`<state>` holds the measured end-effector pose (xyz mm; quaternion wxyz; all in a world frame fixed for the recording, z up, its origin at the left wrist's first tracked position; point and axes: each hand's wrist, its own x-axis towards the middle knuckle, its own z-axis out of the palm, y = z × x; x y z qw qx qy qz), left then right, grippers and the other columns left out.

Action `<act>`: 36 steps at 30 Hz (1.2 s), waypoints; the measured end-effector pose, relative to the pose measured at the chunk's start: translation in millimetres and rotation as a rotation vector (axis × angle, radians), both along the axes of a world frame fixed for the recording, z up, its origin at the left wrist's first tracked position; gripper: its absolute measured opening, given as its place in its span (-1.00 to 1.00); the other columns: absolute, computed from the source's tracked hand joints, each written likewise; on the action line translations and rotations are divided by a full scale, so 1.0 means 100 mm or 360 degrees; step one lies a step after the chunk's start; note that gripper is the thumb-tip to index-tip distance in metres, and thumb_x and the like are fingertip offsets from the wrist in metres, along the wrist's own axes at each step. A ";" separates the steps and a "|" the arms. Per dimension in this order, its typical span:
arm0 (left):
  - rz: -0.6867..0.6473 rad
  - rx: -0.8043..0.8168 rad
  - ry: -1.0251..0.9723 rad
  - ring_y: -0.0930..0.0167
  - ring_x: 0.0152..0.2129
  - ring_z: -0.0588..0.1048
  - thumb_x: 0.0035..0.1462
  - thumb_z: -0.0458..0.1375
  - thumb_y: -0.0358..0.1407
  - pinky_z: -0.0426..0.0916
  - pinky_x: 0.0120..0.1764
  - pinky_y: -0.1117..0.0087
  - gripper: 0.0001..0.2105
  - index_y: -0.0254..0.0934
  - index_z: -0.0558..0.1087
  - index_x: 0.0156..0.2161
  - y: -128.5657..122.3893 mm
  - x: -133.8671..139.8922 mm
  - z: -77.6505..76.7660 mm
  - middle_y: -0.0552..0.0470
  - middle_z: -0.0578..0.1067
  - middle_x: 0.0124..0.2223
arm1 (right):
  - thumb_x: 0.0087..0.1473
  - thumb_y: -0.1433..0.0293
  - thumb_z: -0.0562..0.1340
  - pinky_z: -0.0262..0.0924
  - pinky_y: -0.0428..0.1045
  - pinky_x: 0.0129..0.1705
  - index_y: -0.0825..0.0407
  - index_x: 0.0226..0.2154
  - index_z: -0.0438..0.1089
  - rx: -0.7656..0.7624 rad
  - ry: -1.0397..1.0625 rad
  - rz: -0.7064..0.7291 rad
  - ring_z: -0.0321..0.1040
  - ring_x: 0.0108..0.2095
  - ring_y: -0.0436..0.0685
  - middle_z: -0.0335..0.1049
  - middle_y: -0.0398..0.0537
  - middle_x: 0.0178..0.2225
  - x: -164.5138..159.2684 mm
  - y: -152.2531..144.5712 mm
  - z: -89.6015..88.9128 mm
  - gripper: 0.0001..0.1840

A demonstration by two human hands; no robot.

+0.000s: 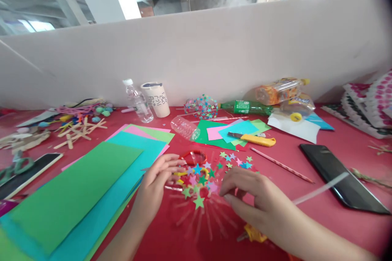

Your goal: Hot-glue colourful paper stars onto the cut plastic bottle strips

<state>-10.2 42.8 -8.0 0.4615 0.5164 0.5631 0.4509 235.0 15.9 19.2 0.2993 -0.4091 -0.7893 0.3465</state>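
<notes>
A clear plastic bottle piece (203, 193), cut into strips that fan outward, carries green, blue, pink and purple paper stars. At its left side, my left hand (159, 175) has its fingers and thumb around the edge strips. My right hand (249, 189) hovers at the other side with thumb and forefinger pinched together; anything between them is too small to make out. Loose paper stars (235, 160) lie just behind that hand. Partly hidden under the right wrist is a yellow glue gun (255, 233). Red-handled scissors (193, 156) show behind the bottle piece.
Coloured paper sheets (88, 179) cover the left. A yellow utility knife (259, 139) rests on small papers. Farther back stand a water bottle (139, 102) and a cup (157, 100). A black phone (339, 175) and a translucent stick (324, 187) are on the right.
</notes>
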 end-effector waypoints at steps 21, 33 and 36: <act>0.0249 0.0337 0.0354 0.39 -0.40 0.33 0.18 0.09 -0.07 0.22 -0.30 0.49 -0.70 -0.19 0.33 -0.50 0.13 -0.12 -0.24 0.14 0.38 -0.43 | 0.23 0.27 0.18 0.36 0.11 -0.16 0.06 -0.06 0.36 -0.0080 -0.1098 -0.0489 0.41 -0.18 0.11 0.39 -0.01 -0.07 0.73 0.81 -0.10 -0.72; 0.0270 0.0310 0.0087 0.41 -0.35 0.33 0.22 0.07 -0.08 0.23 -0.32 0.48 -0.67 -0.21 0.25 -0.51 0.15 -0.16 -0.31 0.13 0.37 -0.32 | 0.23 0.28 0.19 0.36 0.12 -0.14 0.05 -0.03 0.34 0.0028 -0.1417 -0.0411 0.40 -0.14 0.12 0.37 0.01 -0.03 0.73 0.86 -0.31 -0.71; 0.0288 0.0306 0.0050 0.41 -0.36 0.33 0.21 0.08 -0.08 0.23 -0.33 0.48 -0.67 -0.21 0.24 -0.51 0.15 -0.14 -0.31 0.14 0.38 -0.34 | 0.22 0.28 0.19 0.34 0.14 -0.11 0.05 -0.02 0.34 0.0195 -0.1367 -0.0319 0.39 -0.11 0.14 0.36 0.02 -0.01 0.70 0.87 -0.37 -0.69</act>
